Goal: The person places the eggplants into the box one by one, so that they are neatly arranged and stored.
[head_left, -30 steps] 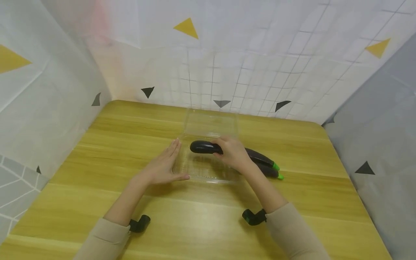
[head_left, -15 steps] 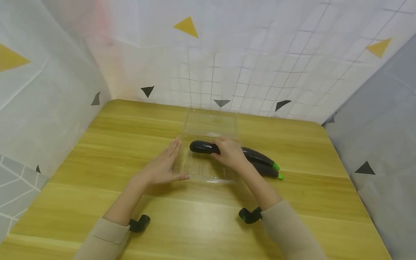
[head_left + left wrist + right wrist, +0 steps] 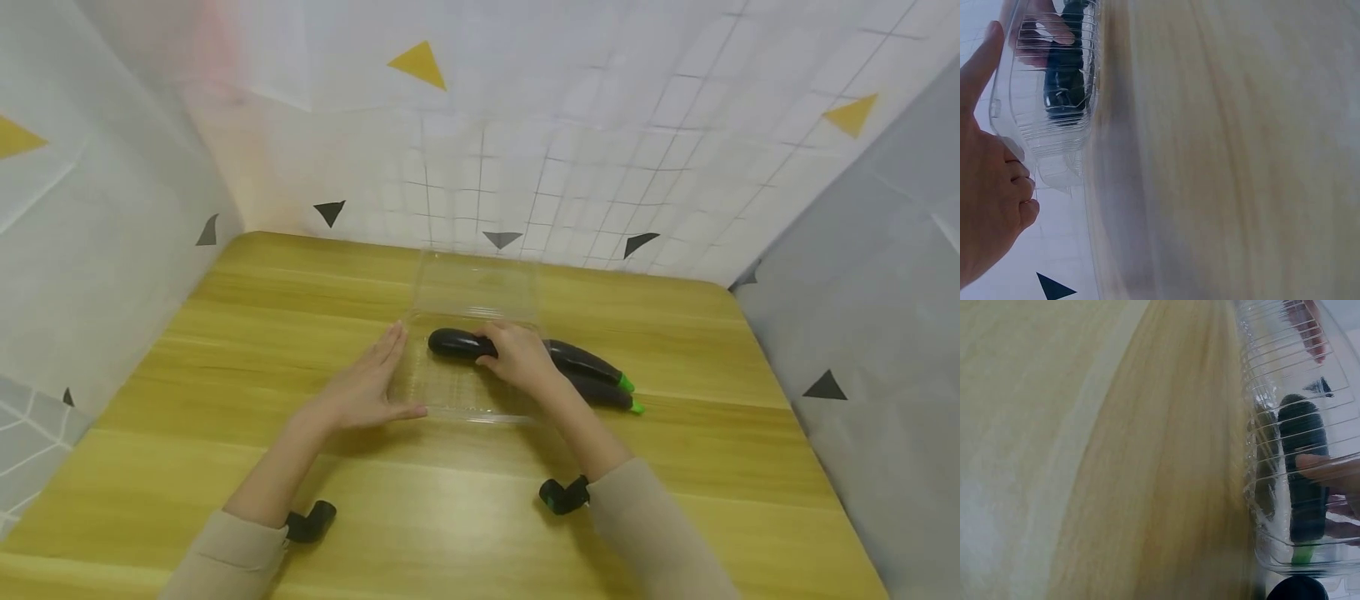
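Left hand (image 3: 363, 388) splays its thumb; right hand (image 3: 517, 357) grips an eggplant (image 3: 453, 343).

Looks like a makeshift booth (patterned sheets (image 3: 300, 150) around a wood-grain table (image 3: 450, 517)).

Head view: stem end of held eggplant (image 3: 452, 343) behind right hand (image 3: 519, 358).

Front access to the box (image 3: 472, 416) runs over the table (image 3: 442, 517) between the forearms (image 3: 273, 467). The left hand (image 3: 366, 387) blocks the left side; the right hand (image 3: 519, 358) and two eggplants (image 3: 583, 361) obstruct the right. The transparent lid (image 3: 476, 283) appears to restrict the rear.
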{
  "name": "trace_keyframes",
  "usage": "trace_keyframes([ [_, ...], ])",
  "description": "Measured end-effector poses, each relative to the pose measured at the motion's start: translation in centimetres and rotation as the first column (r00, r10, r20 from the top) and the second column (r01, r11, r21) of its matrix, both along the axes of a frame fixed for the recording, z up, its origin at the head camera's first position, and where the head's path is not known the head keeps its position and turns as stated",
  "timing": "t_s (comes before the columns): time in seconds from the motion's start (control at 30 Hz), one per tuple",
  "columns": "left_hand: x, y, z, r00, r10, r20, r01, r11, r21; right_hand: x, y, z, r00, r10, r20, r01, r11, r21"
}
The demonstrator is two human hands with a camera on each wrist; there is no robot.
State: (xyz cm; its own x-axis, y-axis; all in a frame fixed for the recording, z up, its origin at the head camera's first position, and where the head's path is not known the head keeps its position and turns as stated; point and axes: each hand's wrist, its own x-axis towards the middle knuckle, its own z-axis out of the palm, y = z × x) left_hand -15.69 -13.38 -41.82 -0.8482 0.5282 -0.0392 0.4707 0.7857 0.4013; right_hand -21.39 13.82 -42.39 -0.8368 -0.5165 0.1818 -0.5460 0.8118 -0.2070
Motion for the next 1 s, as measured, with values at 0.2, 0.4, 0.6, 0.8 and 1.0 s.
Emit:
trace_keyframes([
  [0.2,-0.2,-0.1,0.0,1.0,-0.005,-0.008,0.005,1.0,-0.013,-0.2,0.1,-0.1,1.0,0.006,-0.022,-0.006,1.0,0.001],
  [0.4,-0.4,-0.1,-0.2,1.0,-0.015,-0.007,0.015,0.999,-0.031,-0.1,0.1,0.0,1.0,0.003,-0.021,-0.001,0.998,0.057],
  [0.6,-0.4,0.0,-0.2,1.0,-0.006,-0.003,0.006,0.999,-0.034,0.1,0.0,0.1,0.999,0.023,-0.022,-0.021,0.996,0.083],
  [0.8,-0.4,0.1,-0.2,1.0,-0.006,-0.001,0.006,0.999,-0.045,0.3,0.2,0.3,1.0,0.02,-0.021,-0.017,0.996,0.093],
  [1.0,-0.3,0.0,-0.1,1.0,-0.004,0.007,0.004,0.999,-0.042,0.8,0.3,0.7,1.0,0.022,-0.021,-0.021,0.998,0.06],
])
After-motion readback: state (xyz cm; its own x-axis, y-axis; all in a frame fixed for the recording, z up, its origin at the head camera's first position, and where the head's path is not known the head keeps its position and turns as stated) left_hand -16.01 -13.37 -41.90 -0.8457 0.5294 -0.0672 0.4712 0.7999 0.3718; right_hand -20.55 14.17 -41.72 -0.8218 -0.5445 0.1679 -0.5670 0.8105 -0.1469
